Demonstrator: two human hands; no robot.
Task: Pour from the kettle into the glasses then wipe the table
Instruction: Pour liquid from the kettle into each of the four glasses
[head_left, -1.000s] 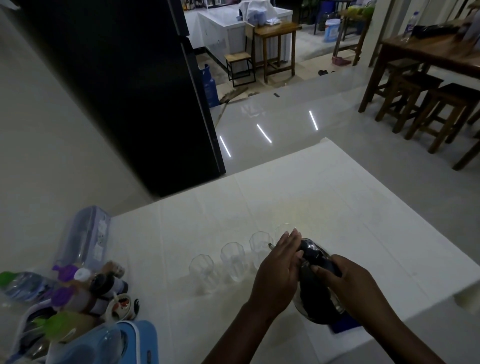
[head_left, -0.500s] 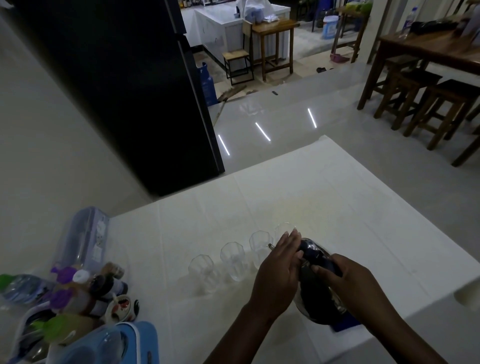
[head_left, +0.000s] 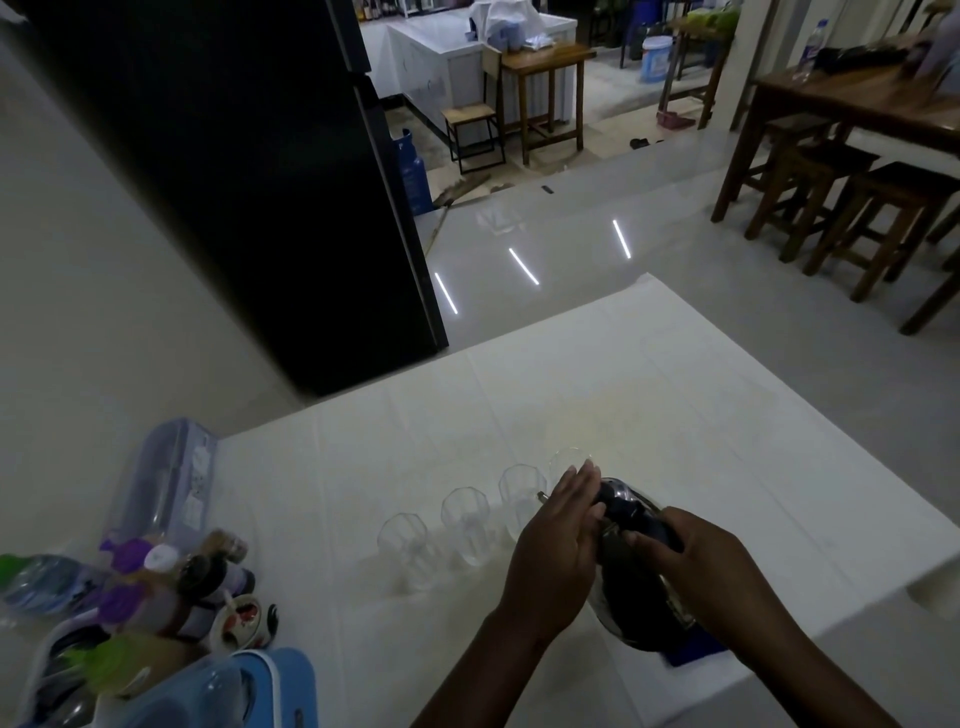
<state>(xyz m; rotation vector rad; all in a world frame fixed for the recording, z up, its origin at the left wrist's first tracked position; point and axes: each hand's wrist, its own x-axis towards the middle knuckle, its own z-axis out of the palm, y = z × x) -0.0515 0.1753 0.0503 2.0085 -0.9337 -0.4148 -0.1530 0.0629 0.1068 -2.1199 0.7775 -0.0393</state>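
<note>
A dark, shiny kettle (head_left: 631, 582) stands near the front of the white table (head_left: 675, 415). My right hand (head_left: 701, 561) grips its black handle from the right. My left hand (head_left: 558, 540) lies flat against the kettle's left side, fingers together, near the lid and spout. A row of clear glasses stands left of the kettle: one at the left (head_left: 402, 540), one in the middle (head_left: 466, 522), one beside my left hand (head_left: 517, 493), and the rim of a further glass (head_left: 569, 457) shows above my fingertips. A blue cloth (head_left: 693, 653) peeks out under the kettle.
Several bottles and jars (head_left: 171, 577), a clear lidded container (head_left: 166, 483) and a blue plastic box (head_left: 234, 691) crowd the table's left front corner. A black fridge (head_left: 249, 182) stands behind the table. Wooden stools (head_left: 857, 208) stand at the far right.
The view has shifted slightly. Both hands and the kettle stay in the same place by the glasses.
</note>
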